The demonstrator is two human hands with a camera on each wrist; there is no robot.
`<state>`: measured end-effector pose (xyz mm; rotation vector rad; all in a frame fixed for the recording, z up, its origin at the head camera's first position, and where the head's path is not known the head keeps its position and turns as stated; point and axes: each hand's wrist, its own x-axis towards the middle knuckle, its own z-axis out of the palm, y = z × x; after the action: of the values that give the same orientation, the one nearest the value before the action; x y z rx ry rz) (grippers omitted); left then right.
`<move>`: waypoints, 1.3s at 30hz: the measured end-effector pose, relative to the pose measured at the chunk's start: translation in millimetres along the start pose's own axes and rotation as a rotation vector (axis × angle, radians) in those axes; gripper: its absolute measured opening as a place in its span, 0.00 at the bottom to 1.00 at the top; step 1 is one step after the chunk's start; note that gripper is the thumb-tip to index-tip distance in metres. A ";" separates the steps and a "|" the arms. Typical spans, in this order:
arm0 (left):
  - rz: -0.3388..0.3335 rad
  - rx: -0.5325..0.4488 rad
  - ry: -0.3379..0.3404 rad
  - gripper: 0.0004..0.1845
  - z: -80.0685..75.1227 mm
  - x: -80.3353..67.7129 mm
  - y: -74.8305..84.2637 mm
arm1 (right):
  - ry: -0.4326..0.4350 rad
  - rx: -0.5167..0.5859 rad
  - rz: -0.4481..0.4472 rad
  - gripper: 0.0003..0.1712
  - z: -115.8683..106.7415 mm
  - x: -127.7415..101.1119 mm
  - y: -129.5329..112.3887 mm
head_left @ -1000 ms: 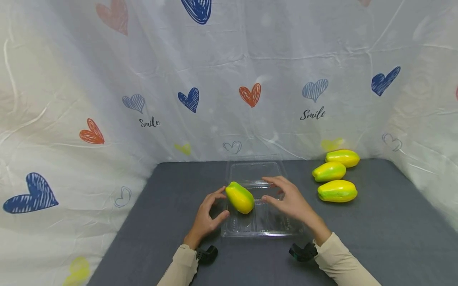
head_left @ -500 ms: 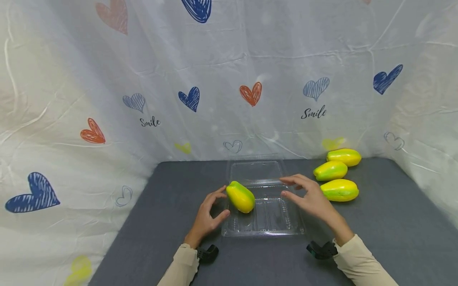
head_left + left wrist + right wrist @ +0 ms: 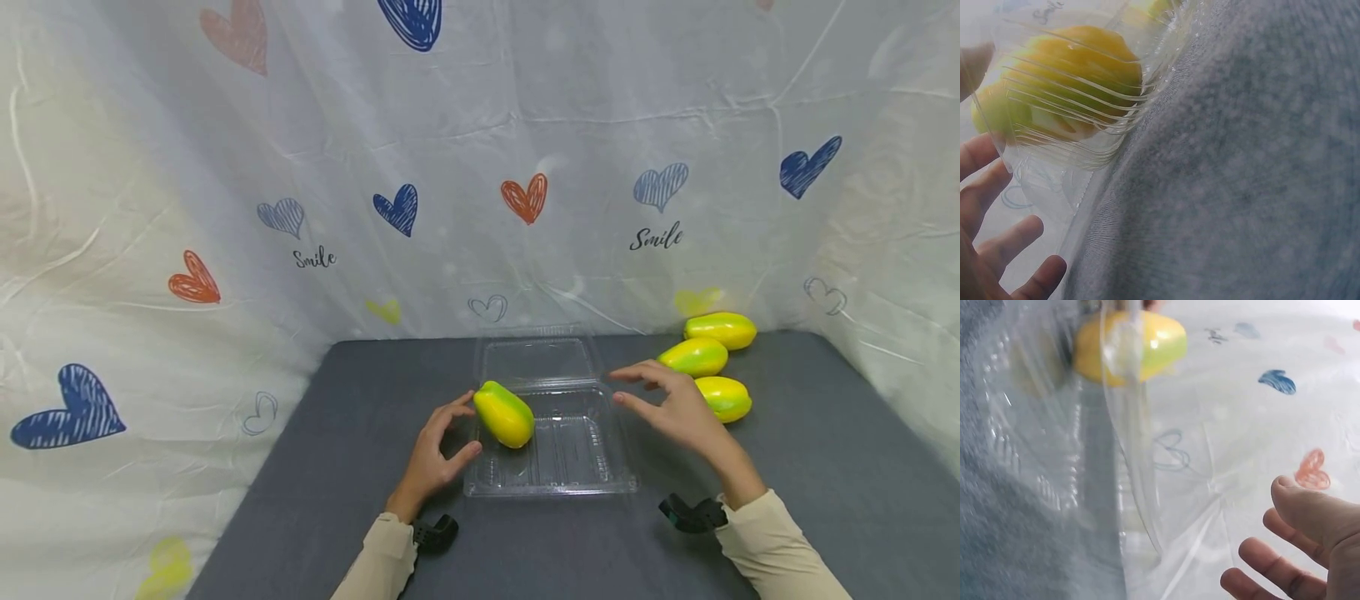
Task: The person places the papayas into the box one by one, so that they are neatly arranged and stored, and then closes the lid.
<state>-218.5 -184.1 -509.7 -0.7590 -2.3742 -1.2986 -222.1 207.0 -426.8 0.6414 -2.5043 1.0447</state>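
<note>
A yellow-green papaya (image 3: 504, 415) lies in the left part of a clear plastic container (image 3: 585, 487), whose lid (image 3: 536, 358) is folded back. My left hand (image 3: 431, 458) is at the container's left side, fingers loosely bent, with the index fingertip at the papaya's upper end; whether it touches is unclear. Through the ribbed wall, the same papaya (image 3: 1094, 69) shows in the left wrist view. My right hand (image 3: 678, 408) hovers right of the container, thumb and fingers apart, holding nothing. It partly covers the nearest of three papayas (image 3: 727, 398) on the right.
The two farther papayas (image 3: 696, 357) lie one behind the other at the back right of the dark grey tablecloth (image 3: 360, 400). A white curtain (image 3: 450, 267) printed with hearts hangs behind and beside the table. Black wrist cameras (image 3: 435, 533) sit on both wrists.
My right hand has moved right, away from over the container, toward the papayas on the right. The left hand and the papaya in the container have stayed in place.
</note>
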 end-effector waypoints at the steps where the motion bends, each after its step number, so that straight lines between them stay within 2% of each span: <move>1: -0.003 0.008 -0.002 0.24 0.0 -0.1 0.0 | 0.002 -0.007 0.004 0.20 -1.6 -0.2 1.3; 10: 0.007 0.011 0.005 0.24 0.6 0.9 0.1 | -0.009 -0.069 0.095 0.20 -21.0 -2.2 7.4; 19: -0.003 0.007 0.014 0.24 0.9 0.5 -0.8 | 0.032 -0.077 0.085 0.19 -32.9 -4.5 12.6; 22: 0.001 0.001 0.024 0.24 0.8 0.9 5.8 | 0.046 -0.068 0.081 0.19 -35.4 -5.6 16.0; 27: 0.010 -0.019 0.017 0.24 -4.2 3.5 27.5 | 0.047 -0.065 0.103 0.19 -39.4 -7.7 23.2; 29: 0.012 -0.023 0.015 0.24 -4.8 3.9 29.6 | 0.043 -0.064 0.114 0.19 -41.3 -8.4 25.9; 35: 0.021 0.008 0.023 0.24 0.4 1.3 8.4 | 0.046 -0.077 0.152 0.19 -48.4 -10.4 29.1; 39: 0.007 0.006 0.007 0.24 0.5 0.5 0.2 | 0.049 -0.080 0.163 0.19 -52.4 -11.0 29.8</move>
<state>-218.8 -183.5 -509.5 -0.7589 -2.3672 -1.2885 -221.2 267.0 -414.3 0.3890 -2.5754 0.9961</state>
